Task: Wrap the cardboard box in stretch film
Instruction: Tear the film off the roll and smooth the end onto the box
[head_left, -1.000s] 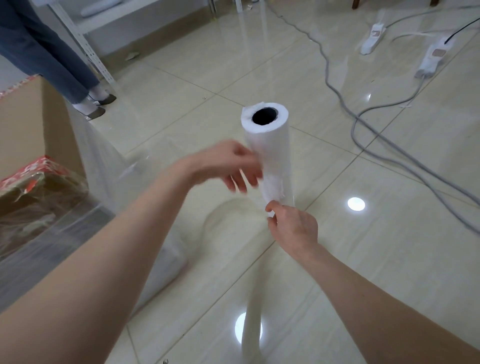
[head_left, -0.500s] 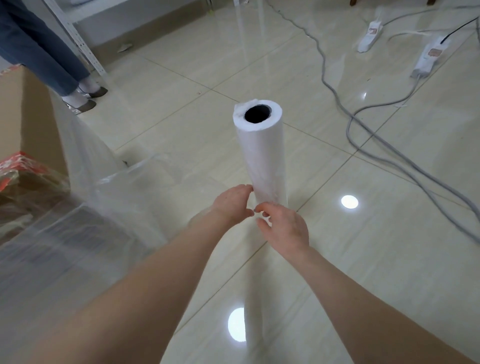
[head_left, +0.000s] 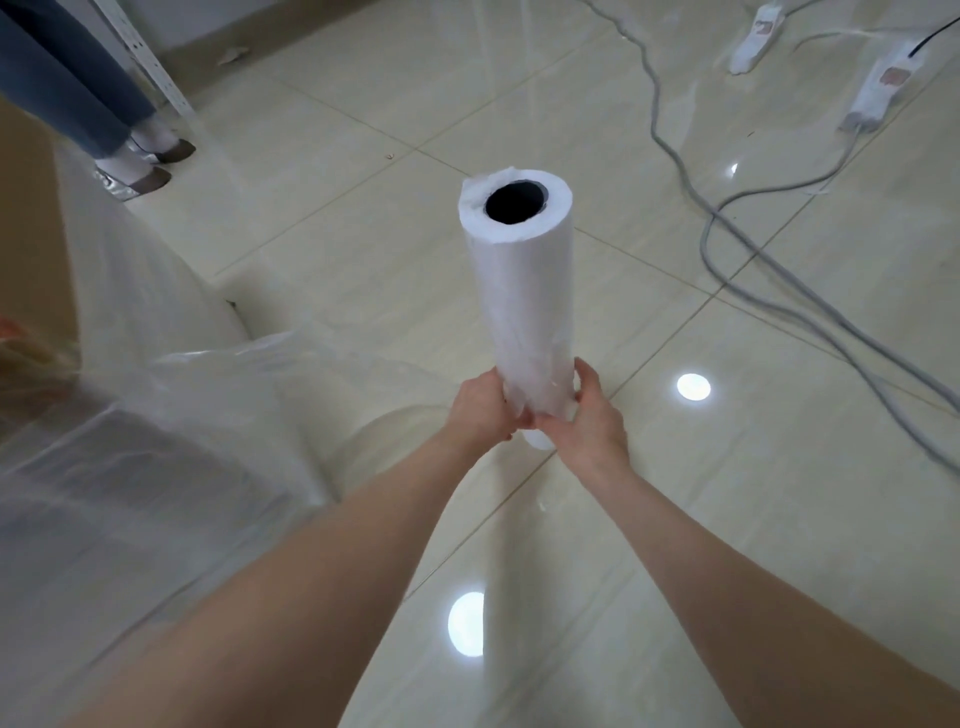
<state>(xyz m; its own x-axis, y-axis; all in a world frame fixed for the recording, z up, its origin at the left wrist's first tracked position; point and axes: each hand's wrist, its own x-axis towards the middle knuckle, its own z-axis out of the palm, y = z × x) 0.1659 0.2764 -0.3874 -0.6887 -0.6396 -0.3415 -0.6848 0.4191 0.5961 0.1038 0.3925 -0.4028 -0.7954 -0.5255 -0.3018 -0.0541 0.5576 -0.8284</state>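
While you are holding the roll (head_left: 524, 291) upright by its bottom end, your left hand (head_left: 483, 410) and right hand (head_left: 587, 426) are both clasping it from opposite sides, fingers curled on the plastic. Gripping so low, you are risking the tall white cylinder tipping over above your hands, and its smooth wound surface is probably giving little friction.

The film (head_left: 182, 415) is trailing off to the left of your grip as a thin, clear, wrinkled sheet. It is looking slack, so it may be bunching or clinging to itself rather than lying flat, and a hard tug could be tearing it.

Further left of your grip, the box (head_left: 28, 223) is sitting at the frame's edge, brown cardboard showing behind the sheet.

The floor (head_left: 779, 467) below your hands is glossy tile, possibly slippery underfoot. Beyond and right of your grip, grey cables (head_left: 753, 249) are snaking toward white power strips (head_left: 878, 91), threatening a trip if you are circling the box that way.
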